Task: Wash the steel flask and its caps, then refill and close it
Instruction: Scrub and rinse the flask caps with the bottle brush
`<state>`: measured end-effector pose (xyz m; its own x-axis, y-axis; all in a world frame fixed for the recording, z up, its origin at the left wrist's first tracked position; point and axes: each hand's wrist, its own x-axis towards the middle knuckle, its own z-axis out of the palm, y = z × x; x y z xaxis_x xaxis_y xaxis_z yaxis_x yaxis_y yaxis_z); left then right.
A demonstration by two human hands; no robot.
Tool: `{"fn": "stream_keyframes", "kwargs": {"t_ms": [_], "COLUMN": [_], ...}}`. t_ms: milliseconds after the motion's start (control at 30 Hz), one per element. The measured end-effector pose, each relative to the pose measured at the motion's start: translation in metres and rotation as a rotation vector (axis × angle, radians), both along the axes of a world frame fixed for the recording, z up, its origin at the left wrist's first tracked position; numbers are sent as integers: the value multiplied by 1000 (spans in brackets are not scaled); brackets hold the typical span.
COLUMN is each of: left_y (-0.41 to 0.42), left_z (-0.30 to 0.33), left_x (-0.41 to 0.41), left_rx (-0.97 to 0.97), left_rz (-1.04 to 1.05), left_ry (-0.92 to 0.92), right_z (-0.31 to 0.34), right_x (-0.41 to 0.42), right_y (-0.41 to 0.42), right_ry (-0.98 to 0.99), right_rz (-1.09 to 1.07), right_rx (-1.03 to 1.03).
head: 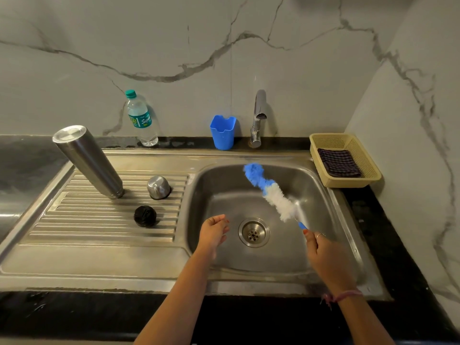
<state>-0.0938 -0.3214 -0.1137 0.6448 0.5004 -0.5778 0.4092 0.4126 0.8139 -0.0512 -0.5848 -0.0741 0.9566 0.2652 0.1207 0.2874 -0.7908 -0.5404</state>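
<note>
Sink (331,195): flask (87,160) well left of grip (323,255)

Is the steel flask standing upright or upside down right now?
Upside down: the steel flask stands mouth-down on the drainboard, flat base up.

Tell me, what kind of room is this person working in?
Most likely a home kitchen, at the washing-up spot. A stainless steel sink with a ribbed draining board is set into a dark stone counter, a chrome tap stands behind it, and a marble-patterned wall backs it all.
</note>
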Motion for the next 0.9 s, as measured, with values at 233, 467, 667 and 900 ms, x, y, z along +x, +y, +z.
{"fn": "stream_keyframes", "kwargs": {"t_ms": [233, 467, 667, 900], "left_y": [-1, -3, -7, -2], "left_z": [1, 3, 4, 5], "left_x": [1, 4, 2, -1], "left_rx": [2, 8, 6, 20], "left_rz": [5, 10, 14, 24], "left_ry": [0, -13, -20, -21], "right_z": [-6, -1, 4, 13], "right_x": [1, 4, 3, 11], "right_y": [-1, -4, -6, -4], "right_ry": [54, 120, 191, 239], "right_rz": [-16, -44, -46, 21], "right_rx": [3, -38, 12, -40]}}
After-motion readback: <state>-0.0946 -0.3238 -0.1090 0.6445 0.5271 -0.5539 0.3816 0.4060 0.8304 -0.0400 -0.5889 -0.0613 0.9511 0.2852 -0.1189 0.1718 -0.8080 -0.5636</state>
